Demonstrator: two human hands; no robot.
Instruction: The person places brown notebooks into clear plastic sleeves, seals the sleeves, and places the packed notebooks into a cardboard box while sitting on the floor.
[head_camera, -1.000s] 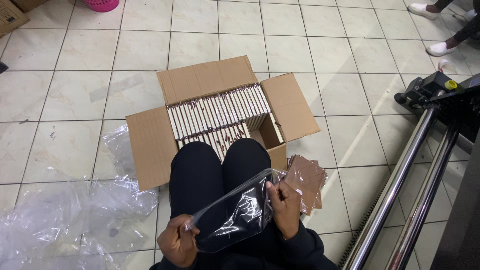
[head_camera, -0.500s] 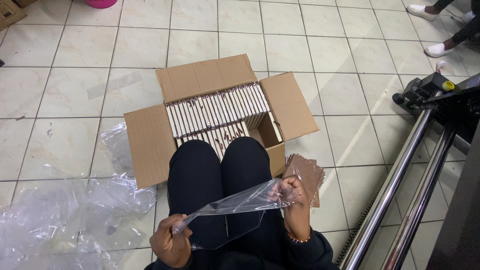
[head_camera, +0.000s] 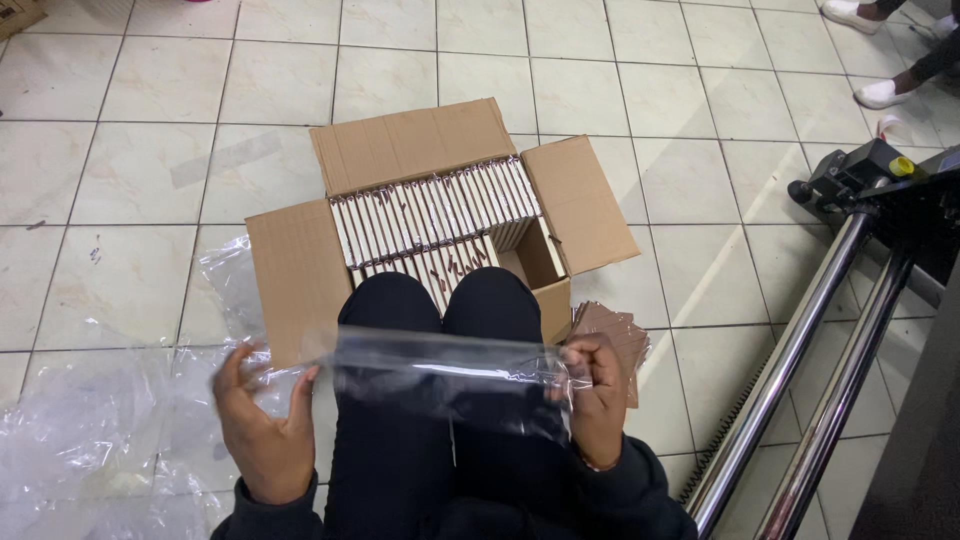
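Since the earlier frames the two hands have drawn apart: the clear plastic bag (head_camera: 450, 375), which hung slack and crumpled between them over the right knee, is now pulled into a flat, taut band across both thighs, low in the middle of the frame. The left hand (head_camera: 262, 425) has moved out toward the lower left and the right hand (head_camera: 592, 395) sits right of centre.

The bag is transparent and glossy, with bright creases running along its length, and the dark trousers show through it. Each hand pinches one end of it, thumb over the film and fingers curled beneath, so it spans the gap between them, held just above the lap.

Above the knees an open cardboard box (head_camera: 300, 270) stands on the tiled floor (head_camera: 130, 170), packed with rows of thin flat packs (head_camera: 435, 210). Loose clear plastic sheeting (head_camera: 90, 440) lies at lower left. A small stack of brown packs (head_camera: 615, 335) lies just beside the right hand, and metal rollers (head_camera: 800, 370) slant up the right edge.
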